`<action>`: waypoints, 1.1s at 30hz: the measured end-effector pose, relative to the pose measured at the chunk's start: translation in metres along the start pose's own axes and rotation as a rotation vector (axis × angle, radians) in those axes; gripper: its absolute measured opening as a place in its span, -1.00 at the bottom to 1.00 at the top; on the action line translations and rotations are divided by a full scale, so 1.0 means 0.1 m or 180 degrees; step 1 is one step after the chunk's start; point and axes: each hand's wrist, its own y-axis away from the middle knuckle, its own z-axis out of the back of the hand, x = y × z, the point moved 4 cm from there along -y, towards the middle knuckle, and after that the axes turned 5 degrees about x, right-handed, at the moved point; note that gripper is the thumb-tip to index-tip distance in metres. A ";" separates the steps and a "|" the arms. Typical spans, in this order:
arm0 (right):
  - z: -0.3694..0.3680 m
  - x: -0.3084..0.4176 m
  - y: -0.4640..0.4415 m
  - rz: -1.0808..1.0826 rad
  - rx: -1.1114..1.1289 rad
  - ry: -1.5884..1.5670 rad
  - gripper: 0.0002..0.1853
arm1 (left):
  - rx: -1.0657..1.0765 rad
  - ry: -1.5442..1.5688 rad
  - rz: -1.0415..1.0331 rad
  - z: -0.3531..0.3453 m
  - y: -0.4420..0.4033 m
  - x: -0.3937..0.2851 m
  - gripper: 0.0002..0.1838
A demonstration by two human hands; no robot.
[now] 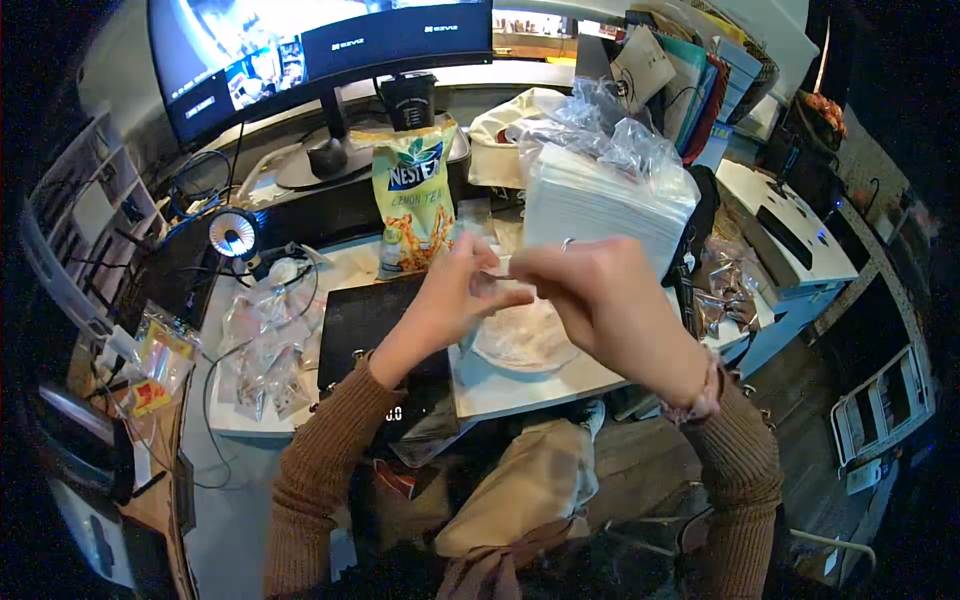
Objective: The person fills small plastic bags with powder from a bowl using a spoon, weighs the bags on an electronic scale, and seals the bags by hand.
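My left hand is above the black digital scale, fingers bent around what looks like a small clear plastic bag. Close by on the right, my right hand is closed, its fingertips near those of the left. A thin dark item shows between the hands, too blurred to name. Below them sits a round clear container of pale powder, partly covered by the right hand. The scale's display ends in 0.0. Behind the left hand stands a yellow Nestea lemon tea pouch.
Small filled clear bags lie on the left of the table beside cables and a lit round lamp. A stack of white sheets or packets under plastic stands behind the right hand. A monitor and black cup are at the back.
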 end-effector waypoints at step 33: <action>-0.72 -0.01 1.14 -0.1755 -0.1072 -0.0571 -0.83 | -0.0187 0.1985 0.1499 -0.69 1.56 -0.40 -0.08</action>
